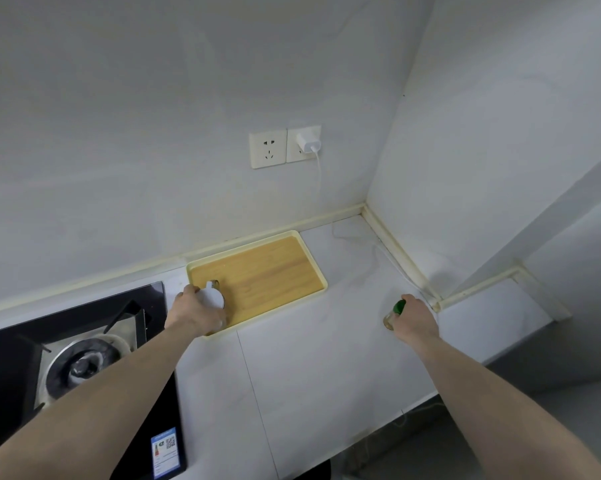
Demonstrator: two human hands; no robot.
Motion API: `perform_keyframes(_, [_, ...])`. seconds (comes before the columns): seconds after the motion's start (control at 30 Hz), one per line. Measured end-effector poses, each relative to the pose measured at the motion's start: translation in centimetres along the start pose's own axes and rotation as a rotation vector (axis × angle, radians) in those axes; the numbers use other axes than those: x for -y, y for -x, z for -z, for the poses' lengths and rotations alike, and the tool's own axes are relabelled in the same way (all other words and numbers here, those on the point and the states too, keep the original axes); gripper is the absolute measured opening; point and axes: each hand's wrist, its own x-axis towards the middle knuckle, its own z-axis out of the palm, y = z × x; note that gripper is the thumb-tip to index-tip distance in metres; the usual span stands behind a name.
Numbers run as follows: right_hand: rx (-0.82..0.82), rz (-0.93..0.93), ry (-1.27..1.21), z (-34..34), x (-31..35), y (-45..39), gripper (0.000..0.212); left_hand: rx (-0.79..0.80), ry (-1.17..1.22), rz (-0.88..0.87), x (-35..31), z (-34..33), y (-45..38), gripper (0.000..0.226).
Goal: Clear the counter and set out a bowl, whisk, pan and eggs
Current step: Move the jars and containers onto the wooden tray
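Note:
A wooden tray with a pale yellow rim (275, 271) lies on the white counter (309, 358) against the back wall. My left hand (193, 311) grips a clear jar with a white lid (213, 298) at the tray's near left corner. My right hand (415, 320) holds a small glass bottle with a green cap (396, 311) standing on the counter to the right, near the wall corner. No bowl, whisk, pan or eggs are in view.
A black gas hob with a steel burner (81, 362) sits at the left. A double wall socket (285, 146) holds a white charger, and its cable (389, 261) trails along the counter's right corner. The counter steps back at the right (493, 317).

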Motion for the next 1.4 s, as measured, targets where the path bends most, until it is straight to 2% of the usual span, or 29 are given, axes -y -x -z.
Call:
perform_keyframes(0.37, [-0.044, 0.071, 0.025, 0.3, 1.1, 3.1, 0.061, -0.046, -0.044, -0.040, -0.2, -1.3, -1.1, 0.094])
perform_keyframes(0.57, [-0.154, 0.353, 0.016, -0.5, 4.0, 6.9, 0.055, -0.020, 0.005, -0.085, 0.5, -1.5, -1.4, 0.087])
perform_keyframes(0.67, [-0.129, 0.503, -0.063, -1.4, 7.9, 9.1, 0.055, -0.020, 0.070, -0.124, 1.4, -0.6, 1.1, 0.071])
perform_keyframes(0.7, [-0.109, 0.562, -0.090, -1.7, 9.2, 9.9, 0.055, -0.033, 0.145, -0.148, 1.7, -0.3, 2.5, 0.064])
perform_keyframes(0.77, [-0.046, 0.679, -0.110, -2.6, 12.0, 11.4, 0.055, -0.098, 0.272, -0.202, 3.2, 0.4, 5.3, 0.064])
perform_keyframes(0.83, [0.040, 0.763, -0.102, -3.6, 14.8, 13.2, 0.055, -0.165, 0.277, -0.254, 5.6, 1.1, 7.9, 0.053])
perform_keyframes(0.97, [0.192, 0.945, -0.097, -5.3, 19.1, 17.0, 0.053, -0.228, 0.231, -0.219, 11.2, 2.0, 13.8, 0.058])
perform_keyframes(1.2, [0.504, 1.254, -0.070, -9.0, 23.2, 26.0, 0.054, -0.410, 0.309, 0.038, 20.3, 1.0, 27.1, 0.055])
perform_keyframes(1.4, [0.767, 1.468, 0.018, -12.5, 25.2, 38.0, 0.056, -0.611, 0.368, 0.263, 27.6, -0.6, 37.9, 0.054])
